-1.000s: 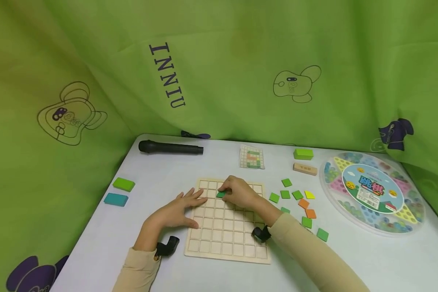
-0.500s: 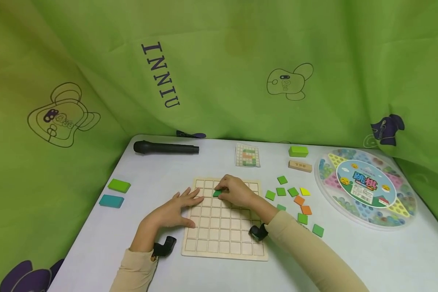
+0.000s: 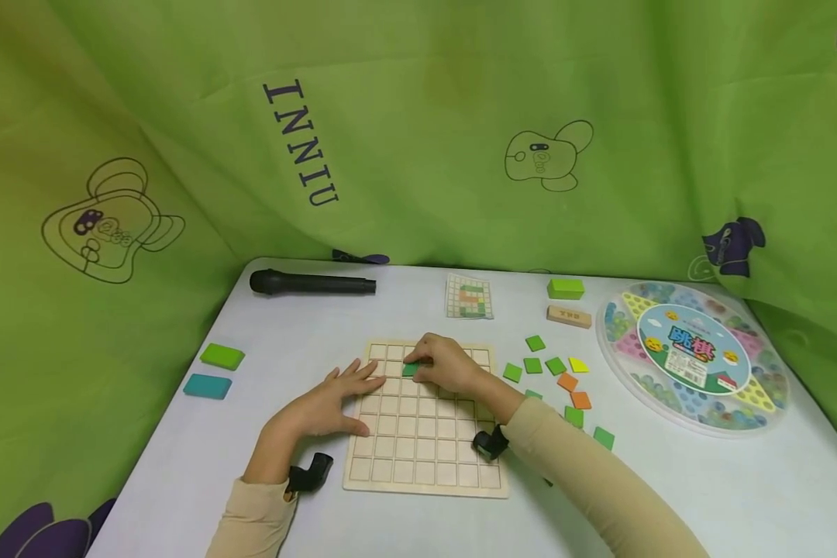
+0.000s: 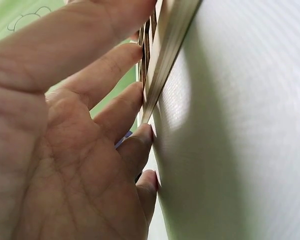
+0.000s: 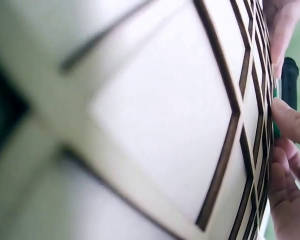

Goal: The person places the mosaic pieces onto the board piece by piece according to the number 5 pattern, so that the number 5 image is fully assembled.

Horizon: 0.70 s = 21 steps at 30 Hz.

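A wooden grid board (image 3: 425,449) lies on the white table. In the head view my right hand (image 3: 448,364) pinches a green square tile (image 3: 410,371) between thumb and fingers, at a cell in the board's far left part. From the right wrist view, that tile (image 5: 276,131) shows as a thin green edge at the board surface; whether it sits fully in the cell I cannot tell. My left hand (image 3: 329,403) rests with fingers spread along the board's left edge. Fingertips (image 4: 135,92) touch the rim in the left wrist view, and it grips nothing.
Right of the board are several loose green tiles (image 3: 533,365), orange tiles (image 3: 581,400) and a yellow piece (image 3: 578,365). Behind it lies a pattern card (image 3: 469,296). Around stand a black microphone (image 3: 312,283), coloured blocks (image 3: 207,386), a wooden block (image 3: 569,316) and a round marble-game box (image 3: 694,356).
The head view has shifted slightly, so everything sits a little further left. Both hands stay almost in place on the board; the green tile shows a bit more under the right fingers.
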Each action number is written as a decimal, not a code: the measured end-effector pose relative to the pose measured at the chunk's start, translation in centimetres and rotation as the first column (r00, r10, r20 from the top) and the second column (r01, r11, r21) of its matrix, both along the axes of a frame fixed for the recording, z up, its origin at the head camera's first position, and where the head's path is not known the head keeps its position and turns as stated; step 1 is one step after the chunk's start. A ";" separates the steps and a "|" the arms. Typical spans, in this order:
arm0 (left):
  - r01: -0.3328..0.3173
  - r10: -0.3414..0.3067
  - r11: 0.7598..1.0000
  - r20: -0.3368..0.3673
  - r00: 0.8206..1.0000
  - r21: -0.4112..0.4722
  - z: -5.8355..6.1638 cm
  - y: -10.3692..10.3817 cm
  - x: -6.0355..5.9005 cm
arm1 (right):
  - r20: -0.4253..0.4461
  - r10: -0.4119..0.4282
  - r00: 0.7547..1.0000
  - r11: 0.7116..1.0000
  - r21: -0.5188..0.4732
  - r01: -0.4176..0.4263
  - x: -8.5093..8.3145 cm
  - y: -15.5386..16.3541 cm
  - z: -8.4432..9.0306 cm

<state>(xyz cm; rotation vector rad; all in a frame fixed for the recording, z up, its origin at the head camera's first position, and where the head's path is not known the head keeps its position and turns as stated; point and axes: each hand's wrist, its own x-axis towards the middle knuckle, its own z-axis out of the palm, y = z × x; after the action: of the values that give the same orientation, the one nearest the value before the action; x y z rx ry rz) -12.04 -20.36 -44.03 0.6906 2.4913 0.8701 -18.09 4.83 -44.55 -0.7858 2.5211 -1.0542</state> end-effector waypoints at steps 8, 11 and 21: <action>-0.007 0.007 1.000 0.017 1.000 0.005 0.0 0.2 -0.2 | 0.015 0.047 0.999 0.999 0.019 -0.047 0.1 1.0 0.2; -0.004 0.004 1.000 0.015 1.000 0.009 0.0 0.4 -0.3 | 0.044 0.028 0.999 1.000 -0.001 -0.028 0.1 1.6 0.2; -0.023 0.023 1.000 0.003 1.000 0.008 -0.1 0.2 0.0 | -0.020 -0.088 0.996 0.983 -0.166 0.083 2.3 7.7 1.4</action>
<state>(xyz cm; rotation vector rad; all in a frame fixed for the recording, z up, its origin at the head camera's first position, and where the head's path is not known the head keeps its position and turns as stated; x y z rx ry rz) -12.06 -20.20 -44.14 0.6637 2.4989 0.8890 -15.81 12.54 -43.13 -0.7459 2.5351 -1.3034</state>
